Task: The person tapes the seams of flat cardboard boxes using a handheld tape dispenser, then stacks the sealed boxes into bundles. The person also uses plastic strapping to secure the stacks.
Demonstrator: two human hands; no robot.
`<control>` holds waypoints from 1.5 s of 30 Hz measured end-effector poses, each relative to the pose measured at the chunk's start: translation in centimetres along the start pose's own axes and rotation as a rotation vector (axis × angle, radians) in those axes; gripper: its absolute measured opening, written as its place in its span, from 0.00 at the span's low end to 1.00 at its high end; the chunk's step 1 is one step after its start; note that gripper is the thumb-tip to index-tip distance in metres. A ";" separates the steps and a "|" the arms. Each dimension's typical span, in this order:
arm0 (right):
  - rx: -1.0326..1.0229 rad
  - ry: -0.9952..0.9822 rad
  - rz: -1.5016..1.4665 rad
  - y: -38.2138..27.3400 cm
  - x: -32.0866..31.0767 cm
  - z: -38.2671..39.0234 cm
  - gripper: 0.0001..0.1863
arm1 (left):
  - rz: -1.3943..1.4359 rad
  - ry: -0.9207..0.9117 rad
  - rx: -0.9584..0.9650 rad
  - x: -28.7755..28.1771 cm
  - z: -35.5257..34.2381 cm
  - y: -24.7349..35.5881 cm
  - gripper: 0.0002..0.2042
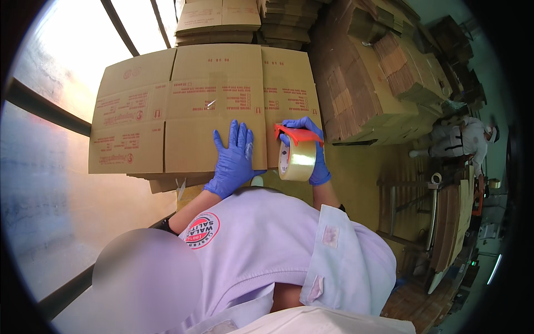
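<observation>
A flattened cardboard carton (214,125) with red print lies spread in front of me, on top of more cardboard. My left hand (231,161), in a blue glove, rests flat on its near middle panel with fingers stretched out. Above the carton's near right corner, my right hand (319,171), also gloved in blue, is wrapped round a red tape dispenser (297,135). The dispenser carries a wide roll of clear packing tape (303,162). Part of the right hand is hidden behind the roll. A small shiny strip (210,104) shows on the middle panel.
Stacked flat cartons (219,16) stand beyond the work. A large pile of folded cardboard (356,83) rises at the right. Farther right are a metal rack (406,206), more cardboard (449,222) and a person in white (467,139). A bright, dark-framed window (61,61) borders the left.
</observation>
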State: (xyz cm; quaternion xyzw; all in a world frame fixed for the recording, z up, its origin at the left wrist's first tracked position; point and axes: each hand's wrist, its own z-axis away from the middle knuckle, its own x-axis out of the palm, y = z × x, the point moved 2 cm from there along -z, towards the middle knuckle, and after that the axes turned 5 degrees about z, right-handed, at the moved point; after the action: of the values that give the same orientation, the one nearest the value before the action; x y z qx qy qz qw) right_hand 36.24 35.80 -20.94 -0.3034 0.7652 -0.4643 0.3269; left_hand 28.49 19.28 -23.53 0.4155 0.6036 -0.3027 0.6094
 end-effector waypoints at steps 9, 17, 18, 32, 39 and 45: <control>0.486 -0.289 -0.530 6.8 -2.4 -6.5 0.12 | 0.021 -0.010 0.027 -0.3 -0.2 0.0 0.49; 0.350 -0.338 -1.037 4.4 -3.9 4.7 0.12 | -0.021 -0.063 0.131 -1.5 0.7 1.1 0.40; 0.371 -0.293 -1.066 3.5 -3.8 5.7 0.11 | -0.031 -0.065 0.160 -1.5 1.1 1.4 0.36; 0.154 -0.240 -0.481 -0.4 -8.5 9.3 0.23 | -0.001 -0.024 0.364 -1.1 1.2 3.2 0.38; 0.508 -0.087 -0.367 -3.2 -9.4 13.1 0.15 | -0.090 -0.079 0.344 -0.9 0.8 3.6 0.41; 0.401 -0.061 -0.342 -2.7 -10.7 15.8 0.16 | -0.129 -0.007 0.453 0.7 2.2 3.6 0.42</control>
State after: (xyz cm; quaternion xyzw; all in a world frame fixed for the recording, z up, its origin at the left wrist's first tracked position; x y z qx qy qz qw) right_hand 55.48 34.84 -21.75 -0.3715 0.5853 -0.6456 0.3202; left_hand 32.80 19.17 -23.89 0.5012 0.5434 -0.4703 0.4820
